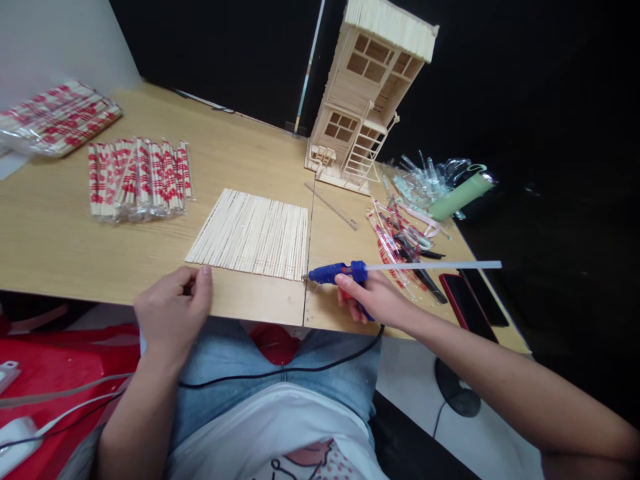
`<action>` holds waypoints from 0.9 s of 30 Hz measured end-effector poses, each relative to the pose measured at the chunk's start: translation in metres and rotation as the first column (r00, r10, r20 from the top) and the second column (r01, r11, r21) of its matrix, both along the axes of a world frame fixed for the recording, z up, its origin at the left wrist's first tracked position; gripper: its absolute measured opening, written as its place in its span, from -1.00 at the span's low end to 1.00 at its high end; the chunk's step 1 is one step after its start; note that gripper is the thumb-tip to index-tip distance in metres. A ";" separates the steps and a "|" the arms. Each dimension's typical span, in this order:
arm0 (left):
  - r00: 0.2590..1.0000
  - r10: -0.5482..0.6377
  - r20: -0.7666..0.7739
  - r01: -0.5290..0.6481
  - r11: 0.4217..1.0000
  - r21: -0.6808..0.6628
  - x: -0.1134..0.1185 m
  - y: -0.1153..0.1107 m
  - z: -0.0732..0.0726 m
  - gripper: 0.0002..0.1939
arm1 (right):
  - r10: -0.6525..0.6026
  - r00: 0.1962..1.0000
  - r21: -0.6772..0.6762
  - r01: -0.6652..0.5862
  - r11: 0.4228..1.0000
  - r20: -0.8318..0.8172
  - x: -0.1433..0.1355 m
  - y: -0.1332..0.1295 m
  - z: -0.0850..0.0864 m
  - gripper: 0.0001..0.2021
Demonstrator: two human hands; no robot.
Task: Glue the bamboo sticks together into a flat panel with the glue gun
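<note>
My right hand is wrapped round the handle of a blue hot glue gun. A long translucent glue stick juts from the gun's back. The nozzle is at the lower right corner of a flat panel of pale wooden sticks, laid side by side on the table. By the panel's lower left corner, my left hand is curled with its thumb along the near edge; whether anything small is between the fingers is hidden.
A stick-built model house stands at the back. Bundles of wrapped chopsticks and a larger pack lie left. Torn wrappers, a green bottle and a phone are right. The gun's black cord crosses my lap.
</note>
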State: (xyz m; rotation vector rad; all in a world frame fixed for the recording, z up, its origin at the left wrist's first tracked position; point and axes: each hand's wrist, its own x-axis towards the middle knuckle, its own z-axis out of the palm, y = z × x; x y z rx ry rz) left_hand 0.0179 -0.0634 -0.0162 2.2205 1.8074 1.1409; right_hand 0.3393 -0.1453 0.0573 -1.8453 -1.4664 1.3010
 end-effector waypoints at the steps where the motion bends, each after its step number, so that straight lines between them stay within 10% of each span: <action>1: 1.000 0.000 -0.004 0.000 1.000 -0.003 0.000 0.000 0.000 -0.62 | 0.000 1.000 0.000 0.000 1.000 0.011 0.000 0.000 0.000 -0.41; 27: 1.000 0.011 -0.019 -0.011 1.000 0.022 0.000 0.001 0.000 -0.57 | -0.024 1.000 -0.016 0.024 1.000 0.002 0.003 -0.006 -0.002 -0.40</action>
